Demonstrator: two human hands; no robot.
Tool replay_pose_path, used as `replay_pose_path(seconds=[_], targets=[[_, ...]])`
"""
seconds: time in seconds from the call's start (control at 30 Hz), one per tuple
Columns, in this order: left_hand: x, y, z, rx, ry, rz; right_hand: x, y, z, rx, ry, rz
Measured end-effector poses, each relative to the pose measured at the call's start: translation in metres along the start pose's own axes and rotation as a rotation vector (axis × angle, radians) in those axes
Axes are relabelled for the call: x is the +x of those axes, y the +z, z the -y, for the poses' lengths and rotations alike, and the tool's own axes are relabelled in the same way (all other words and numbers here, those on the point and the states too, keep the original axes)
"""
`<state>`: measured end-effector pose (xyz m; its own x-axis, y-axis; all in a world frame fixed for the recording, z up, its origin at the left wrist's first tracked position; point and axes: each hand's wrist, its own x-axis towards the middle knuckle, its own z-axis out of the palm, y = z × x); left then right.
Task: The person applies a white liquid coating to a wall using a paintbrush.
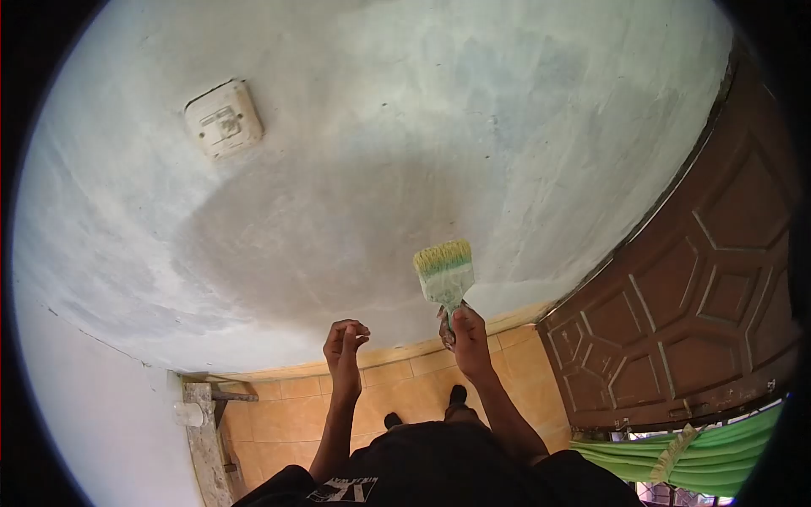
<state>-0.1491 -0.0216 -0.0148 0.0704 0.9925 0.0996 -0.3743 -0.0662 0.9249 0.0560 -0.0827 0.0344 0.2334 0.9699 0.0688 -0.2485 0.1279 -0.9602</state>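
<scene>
Both hands were raised: the right hand (467, 332) gripped a paintbrush (445, 274) against the wall (405, 152), the left hand (345, 340) loosely curled, empty. Grey patches remained; coverage looked partial.

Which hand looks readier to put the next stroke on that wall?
Probably the right hand: it grips the paintbrush, bristles up near the wall. The left hand is curled and holds nothing.

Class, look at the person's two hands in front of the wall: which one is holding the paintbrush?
The right hand grips the paintbrush by its handle, bristles up against the wall. The left hand holds nothing, its fingers loosely curled.
</scene>
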Motion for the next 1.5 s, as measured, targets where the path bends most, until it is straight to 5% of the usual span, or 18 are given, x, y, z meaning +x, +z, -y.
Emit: replay_pose_path(seconds=[0.57, 0.97, 1.5], targets=[[0.032, 0.144, 0.048, -0.052, 0.110, -0.021, 0.089, -0.135, 0.046, 0.010, -0.098, 0.080], [0.034, 0.155, 0.051, 0.044, 0.142, -0.093, 0.152, -0.126, 0.109, 0.069, -0.242, 0.166], [0.040, 0.142, 0.038, 0.057, 0.106, -0.070, 0.136, -0.108, 0.067, 0.033, -0.187, 0.101]])
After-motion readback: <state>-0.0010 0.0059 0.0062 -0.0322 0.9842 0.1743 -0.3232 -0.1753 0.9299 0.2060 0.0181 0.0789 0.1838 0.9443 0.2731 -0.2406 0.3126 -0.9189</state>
